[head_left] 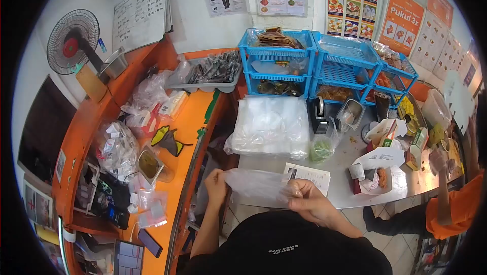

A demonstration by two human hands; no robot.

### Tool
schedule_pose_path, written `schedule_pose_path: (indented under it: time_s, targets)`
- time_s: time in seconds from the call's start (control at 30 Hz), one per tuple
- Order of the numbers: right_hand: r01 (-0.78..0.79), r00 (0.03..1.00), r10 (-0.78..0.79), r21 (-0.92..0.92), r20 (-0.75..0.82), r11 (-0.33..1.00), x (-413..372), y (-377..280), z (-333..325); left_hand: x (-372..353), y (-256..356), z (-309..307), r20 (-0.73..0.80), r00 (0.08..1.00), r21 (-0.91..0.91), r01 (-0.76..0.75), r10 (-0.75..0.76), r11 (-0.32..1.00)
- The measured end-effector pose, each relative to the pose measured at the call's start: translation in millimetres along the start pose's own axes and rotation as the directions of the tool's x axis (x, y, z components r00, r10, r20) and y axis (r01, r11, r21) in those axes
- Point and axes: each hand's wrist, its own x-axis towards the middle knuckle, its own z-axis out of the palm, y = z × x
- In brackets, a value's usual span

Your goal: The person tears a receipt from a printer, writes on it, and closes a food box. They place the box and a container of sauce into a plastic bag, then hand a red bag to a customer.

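A clear plastic bag point(257, 185) is stretched between my two hands in front of my black shirt. My left hand point(216, 187) is closed on its left end, and my right hand point(306, 201) pinches the right end. Just beyond lies a large stack of clear plastic bags point(269, 127) on the metal table point(253, 163). A paper with writing point(315, 177) rests partly behind my right hand. Right of the stack are a black tape dispenser point(319, 116) and a bag with green contents point(321, 149).
Blue stacked baskets point(277, 54) stand at the back. An open food box point(378, 173) is on the right, near a person in orange point(456, 206). Left is an orange counter point(190, 123) with a phone point(150, 243), a container point(150, 166) and a grey tray point(213, 86).
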Motion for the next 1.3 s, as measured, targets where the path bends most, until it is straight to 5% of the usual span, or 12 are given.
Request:
schedule_pose_path:
  time_s: [0.13, 0.33, 0.43, 0.53, 0.67, 0.73, 0.8, 0.9, 1.0, 1.1, 1.2, 1.3]
  targets:
    - [0.071, 0.991, -0.127, -0.675, -0.035, 0.735, 3.9, 21.9, -20.6, 29.6, -36.2, -37.0, 0.169, 0.933, -0.811, 0.315, -0.318, 0.494]
    - [-0.218, 0.656, -0.587, -0.864, -0.474, 0.454, 19.7, 43.6, -117.0, 3.9, 91.8, -22.9, 0.354, 0.875, -0.883, 0.429, -0.329, 0.192]
    - [0.264, 0.56, -0.457, -0.375, -0.69, 0.889, 29.1, 33.2, -121.3, -2.7, 94.5, -11.1, 0.332, 0.831, -0.883, 0.44, -0.445, 0.162]
    - [0.388, 0.669, -0.018, 0.328, -0.743, 0.861, 16.0, 5.6, -106.1, -20.6, 73.9, -11.6, 0.65, 0.745, -0.728, 0.667, 0.151, -0.157]
    - [0.34, 0.902, -0.181, 0.386, -0.392, 0.857, -15.7, -25.1, -118.2, -37.2, 43.4, -10.5, 0.902, 0.382, -0.408, 0.907, 0.2, 0.108]
    - [0.391, 0.812, -0.156, 0.327, -0.562, 0.86, -5.2, -39.3, -92.7, -32.5, 45.5, -12.2, 0.918, 0.365, -0.08, 0.554, -0.156, 0.829]
    - [0.399, 0.747, -0.179, 0.216, -0.64, 0.891, -6.4, -35.8, -98.2, -36.7, 73.6, 0.4, 0.917, 0.373, 0.038, 0.269, -0.141, 0.962]
    - [0.382, 0.84, -0.411, -0.151, -0.353, 0.911, -18.5, -40.4, -114.1, -21.7, 54.4, -1.2, 0.929, 0.365, 0.147, -0.203, -0.064, 0.968]
    - [0.139, 0.983, -0.185, -0.731, 0.018, 0.668, -28.6, -34.8, -107.5, -10.1, 56.8, -14.8, 0.39, 0.906, -0.704, 0.41, -0.168, 0.579]
    - [0.116, 0.991, 0.031, -0.937, 0.133, 0.331, -27.4, -40.2, -116.5, -3.8, 84.6, -21.3, 0.337, 0.82, -0.803, 0.506, -0.462, 0.314]
    - [0.241, 0.85, -0.344, -0.285, -0.399, 0.928, -19.8, -33.0, -138.0, -11.2, 86.1, -40.1, 0.935, 0.308, -0.043, 0.591, -0.177, 0.805]
    - [0.231, 0.79, -0.212, -0.04, -0.576, 0.972, -11.3, -28.4, -87.6, 2.1, 19.7, -61.2, 0.983, 0.184, -0.154, 0.786, 0.011, 0.599]
